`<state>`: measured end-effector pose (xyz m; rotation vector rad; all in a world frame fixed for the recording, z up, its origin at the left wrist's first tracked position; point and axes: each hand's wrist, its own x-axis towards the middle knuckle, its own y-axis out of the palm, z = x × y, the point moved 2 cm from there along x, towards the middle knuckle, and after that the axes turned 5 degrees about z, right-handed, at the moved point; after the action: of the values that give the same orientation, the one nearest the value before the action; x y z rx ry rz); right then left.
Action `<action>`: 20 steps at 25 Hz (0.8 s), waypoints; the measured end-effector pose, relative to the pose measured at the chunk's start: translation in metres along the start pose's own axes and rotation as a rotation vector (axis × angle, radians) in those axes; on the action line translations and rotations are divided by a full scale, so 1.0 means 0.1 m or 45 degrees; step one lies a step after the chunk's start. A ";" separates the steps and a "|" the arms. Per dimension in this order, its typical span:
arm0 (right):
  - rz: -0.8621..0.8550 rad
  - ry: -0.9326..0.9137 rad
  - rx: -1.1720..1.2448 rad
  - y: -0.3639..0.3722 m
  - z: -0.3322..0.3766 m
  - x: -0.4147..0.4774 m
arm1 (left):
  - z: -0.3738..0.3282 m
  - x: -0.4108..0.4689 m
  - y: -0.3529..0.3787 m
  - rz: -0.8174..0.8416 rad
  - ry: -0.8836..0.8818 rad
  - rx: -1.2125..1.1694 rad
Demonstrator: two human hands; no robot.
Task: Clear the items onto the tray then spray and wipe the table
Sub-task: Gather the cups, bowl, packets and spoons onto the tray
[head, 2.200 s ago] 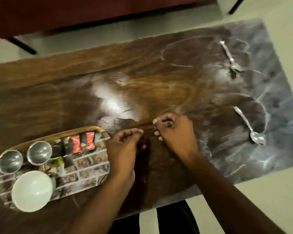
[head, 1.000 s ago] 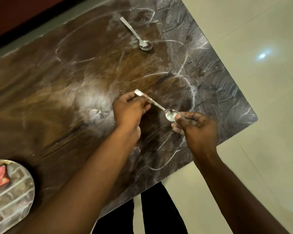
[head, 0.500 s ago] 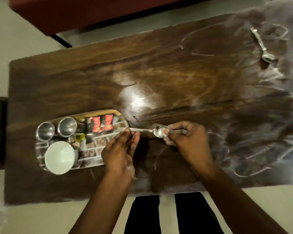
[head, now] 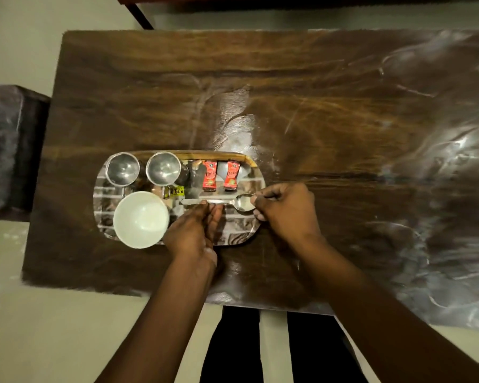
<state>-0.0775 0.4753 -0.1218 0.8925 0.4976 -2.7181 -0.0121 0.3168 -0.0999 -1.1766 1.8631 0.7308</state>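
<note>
Spanning most of the view, the dark wood-grain tabletop (head: 315, 106) carries an oval brick-patterned tray (head: 241, 233). Over its right end both hands pinch a thin steel spoon (head: 233, 202): left hand (head: 194, 233) closed on the handle, right hand (head: 285, 208) on the bowl. Light, rigid and probably slick, it handles best by the handle.

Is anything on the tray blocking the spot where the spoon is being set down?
Nothing visible does. The spoon, held by the left hand and right hand, lies over a bare strip of the tray, below the red sachets and right of the white bowl.
</note>
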 end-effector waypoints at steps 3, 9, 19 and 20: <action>-0.030 -0.047 -0.147 0.08 0.02 0.04 | -0.02 0.08 -0.01 -0.013 -0.019 0.010; -0.049 -0.158 -0.436 0.09 0.11 0.05 | 0.00 0.17 0.02 -0.051 -0.014 0.000; -0.040 -0.206 -0.300 0.06 0.12 0.03 | 0.11 0.08 0.15 -0.182 0.090 0.150; -0.034 -0.216 -0.263 0.00 0.13 0.03 | 0.16 0.01 0.19 -0.181 0.111 0.203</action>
<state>-0.0865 0.4702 -0.1140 0.6009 0.7422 -2.6730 -0.0245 0.3367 -0.1075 -1.2395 1.8499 0.4500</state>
